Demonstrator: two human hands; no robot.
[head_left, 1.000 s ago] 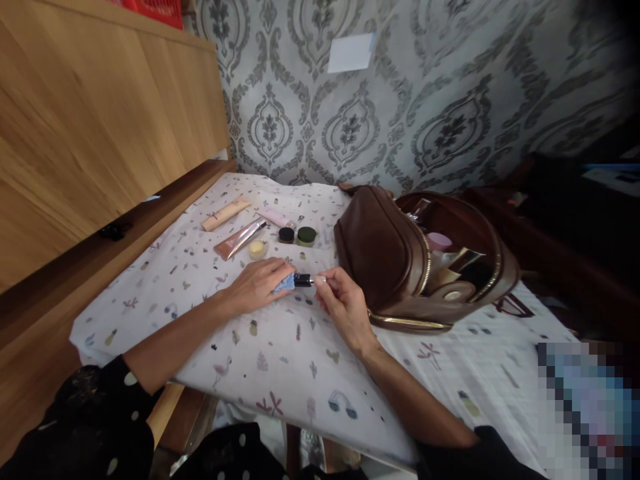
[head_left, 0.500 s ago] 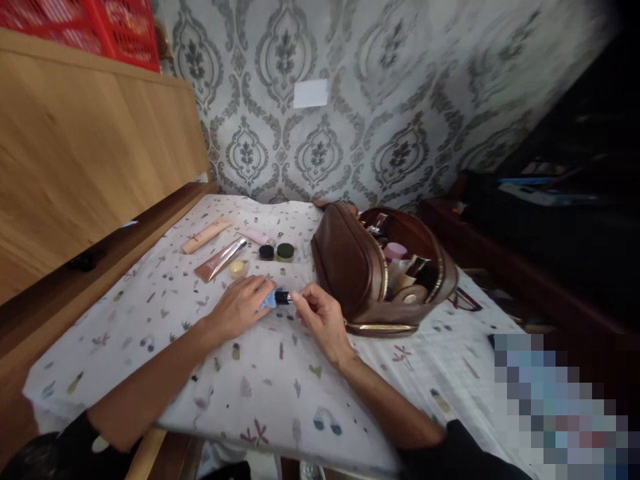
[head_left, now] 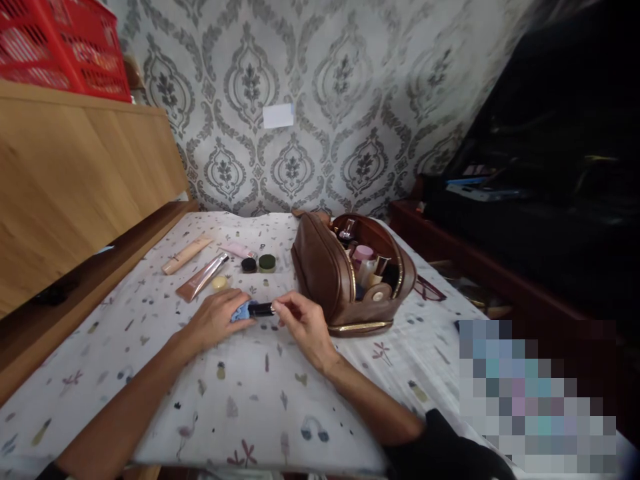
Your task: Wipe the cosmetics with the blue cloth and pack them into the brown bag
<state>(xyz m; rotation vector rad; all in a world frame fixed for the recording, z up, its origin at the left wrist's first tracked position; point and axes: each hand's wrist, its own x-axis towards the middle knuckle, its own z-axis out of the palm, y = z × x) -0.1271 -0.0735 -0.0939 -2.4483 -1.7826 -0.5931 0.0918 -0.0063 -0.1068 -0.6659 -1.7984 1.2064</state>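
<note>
My left hand (head_left: 215,319) is closed around a crumpled blue cloth (head_left: 242,312), which wraps one end of a slim black cosmetic tube (head_left: 262,309). With thumb and fingertips, my right hand (head_left: 303,327) pinches the tube's other end, which has a shiny band. The tube lies roughly level, just above the patterned tablecloth. Beyond my left hand sit a small yellow pot (head_left: 219,283), a rose-brown tube (head_left: 203,277), a peach tube (head_left: 187,255) and a pink tube (head_left: 239,250). Near them stand a black-lidded jar (head_left: 249,265) and a green-lidded jar (head_left: 267,263).
Right of my hands, a brown cosmetic bag (head_left: 320,273) stands unzipped with several cosmetics inside. Glasses (head_left: 429,289) lie behind it. A wooden cabinet (head_left: 85,153) carrying a red basket (head_left: 75,50) borders the left; a patterned wall rises behind.
More of the black tube shows between my hands, as the cloth and left hand sit farther from my right fingertips. The camera view has shifted; the bag and laid-out cosmetics stay in place.
</note>
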